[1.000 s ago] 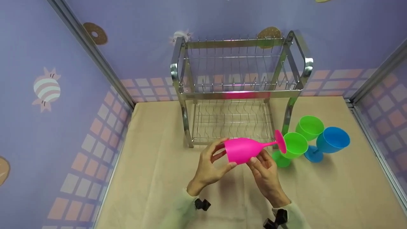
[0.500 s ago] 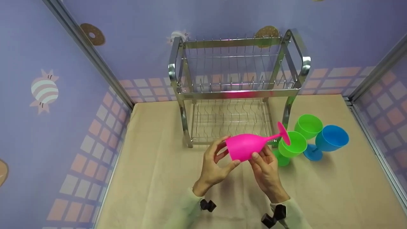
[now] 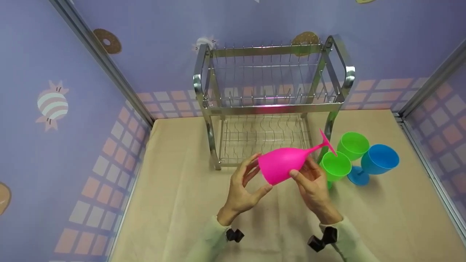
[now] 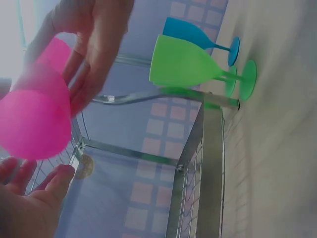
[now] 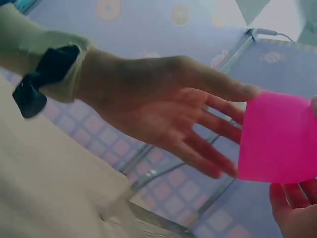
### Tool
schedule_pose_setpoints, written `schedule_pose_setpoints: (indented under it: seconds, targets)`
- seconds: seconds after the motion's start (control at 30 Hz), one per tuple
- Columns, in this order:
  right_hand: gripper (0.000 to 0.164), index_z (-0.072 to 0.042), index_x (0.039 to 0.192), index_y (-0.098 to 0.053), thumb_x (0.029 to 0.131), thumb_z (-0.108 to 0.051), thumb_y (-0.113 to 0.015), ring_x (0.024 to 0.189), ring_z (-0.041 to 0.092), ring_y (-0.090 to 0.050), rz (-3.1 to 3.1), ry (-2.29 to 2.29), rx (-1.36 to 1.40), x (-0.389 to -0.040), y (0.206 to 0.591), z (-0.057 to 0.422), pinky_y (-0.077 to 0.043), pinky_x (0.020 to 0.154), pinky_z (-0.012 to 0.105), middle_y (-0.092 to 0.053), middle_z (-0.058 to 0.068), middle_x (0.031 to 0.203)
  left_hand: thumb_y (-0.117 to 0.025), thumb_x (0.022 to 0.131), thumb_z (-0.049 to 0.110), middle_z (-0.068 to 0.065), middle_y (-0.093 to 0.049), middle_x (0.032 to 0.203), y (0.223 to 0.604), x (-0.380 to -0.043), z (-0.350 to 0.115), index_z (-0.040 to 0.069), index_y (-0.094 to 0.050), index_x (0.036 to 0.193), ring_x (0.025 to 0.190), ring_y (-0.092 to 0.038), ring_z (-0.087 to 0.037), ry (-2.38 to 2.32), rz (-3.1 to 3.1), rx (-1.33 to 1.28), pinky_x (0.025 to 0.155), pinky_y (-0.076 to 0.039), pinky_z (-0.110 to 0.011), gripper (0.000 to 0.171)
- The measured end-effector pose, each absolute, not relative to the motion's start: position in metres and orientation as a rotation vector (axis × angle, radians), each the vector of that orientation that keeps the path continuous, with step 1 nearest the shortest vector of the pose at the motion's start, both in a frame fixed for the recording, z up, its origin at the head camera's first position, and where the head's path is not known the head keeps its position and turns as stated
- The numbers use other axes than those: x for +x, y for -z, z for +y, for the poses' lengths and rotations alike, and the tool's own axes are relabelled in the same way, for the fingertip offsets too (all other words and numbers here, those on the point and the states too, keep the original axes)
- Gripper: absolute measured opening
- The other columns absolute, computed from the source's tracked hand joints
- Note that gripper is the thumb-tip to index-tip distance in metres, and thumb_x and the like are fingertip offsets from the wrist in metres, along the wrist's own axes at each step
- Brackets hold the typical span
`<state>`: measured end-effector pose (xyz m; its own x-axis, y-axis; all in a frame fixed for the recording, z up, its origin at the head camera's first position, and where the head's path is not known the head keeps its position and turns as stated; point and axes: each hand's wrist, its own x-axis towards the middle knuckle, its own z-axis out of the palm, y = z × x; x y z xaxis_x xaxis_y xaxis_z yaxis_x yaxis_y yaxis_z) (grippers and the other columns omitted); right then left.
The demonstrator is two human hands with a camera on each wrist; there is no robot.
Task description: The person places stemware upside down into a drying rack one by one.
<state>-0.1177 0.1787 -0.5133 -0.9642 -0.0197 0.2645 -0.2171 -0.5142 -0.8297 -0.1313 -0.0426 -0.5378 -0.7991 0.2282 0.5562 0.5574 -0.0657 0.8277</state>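
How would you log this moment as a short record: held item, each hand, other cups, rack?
held item: pink cup, sideways above the table, its mouth toward the left hand
left hand: holds the cup's rim
right hand: grips the bowl near the stem
other cups: two green cups and one blue cup, upright on the table, right of the rack
rack: metal, two tiers, beyond the hands

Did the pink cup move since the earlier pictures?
Yes. Against the metal rack, the pink cup has moved up and a little right in the head view, its foot tipping higher, nearer the rack's upper front bar.
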Motion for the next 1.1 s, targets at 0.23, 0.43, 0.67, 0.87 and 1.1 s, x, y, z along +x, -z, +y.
schedule_pose_setpoints:
  seconds: [0.23, 0.43, 0.67, 0.87, 1.1]
  targets:
    - [0.059, 0.003, 0.147, -0.060, 0.091, 0.017, -0.073, 0.119, 0.025, -0.072, -1.890, -2.247, 0.477, -0.135, 0.468, 0.205, -0.063, 0.099, 0.034, -0.071, 0.011, 0.134, -0.083, 0.091, 0.008, -0.019, -0.055, 0.157, 0.540, -0.139, -0.078, 0.002, -0.048, 0.157, 0.144, -0.055, -0.042, 1.772, -2.079, -0.742, 0.117, -0.051, -0.052, 0.075]
    - [0.060, -0.002, 0.146, -0.062, 0.090, 0.014, -0.076, 0.120, 0.027, -0.071, -2.111, -2.038, 0.417, -0.148, 0.430, 0.225, -0.062, 0.099, 0.030, -0.071, 0.014, 0.136, -0.081, 0.094, 0.007, -0.020, -0.058, 0.153, 0.543, -0.156, -0.111, -0.001, -0.053, 0.152, 0.139, -0.059, -0.038, 1.621, -2.163, -0.570, 0.113, -0.055, -0.049, 0.064]
    - [0.062, -0.001, 0.144, -0.064, 0.086, 0.015, -0.078, 0.116, 0.022, -0.072, -2.096, -1.874, 0.514, -0.158, 0.396, 0.248, -0.061, 0.099, 0.023, -0.072, 0.011, 0.133, -0.080, 0.094, 0.002, -0.024, -0.062, 0.146, 0.546, -0.175, -0.145, -0.002, -0.057, 0.148, 0.136, -0.060, -0.044, 1.490, -2.165, -0.433, 0.110, -0.054, -0.063, 0.059]
    - [0.063, 0.010, 0.139, -0.063, 0.080, 0.020, -0.080, 0.115, 0.023, -0.073, -1.916, -1.861, 0.668, -0.170, 0.370, 0.263, -0.060, 0.101, 0.023, -0.072, 0.015, 0.132, -0.080, 0.094, 0.002, -0.025, -0.060, 0.146, 0.544, -0.187, -0.158, -0.005, -0.057, 0.147, 0.136, -0.058, -0.046, 1.435, -2.221, -0.325, 0.113, -0.053, -0.060, 0.058]
    - [0.064, 0.011, 0.137, -0.064, 0.077, 0.021, -0.080, 0.117, 0.026, -0.070, -1.845, -1.863, 0.665, -0.181, 0.338, 0.267, -0.059, 0.101, 0.021, -0.072, 0.016, 0.131, -0.079, 0.094, 0.004, -0.029, -0.057, 0.149, 0.544, -0.197, -0.161, -0.006, -0.054, 0.149, 0.135, -0.058, -0.049, 1.403, -2.251, -0.273, 0.112, -0.053, -0.062, 0.061]
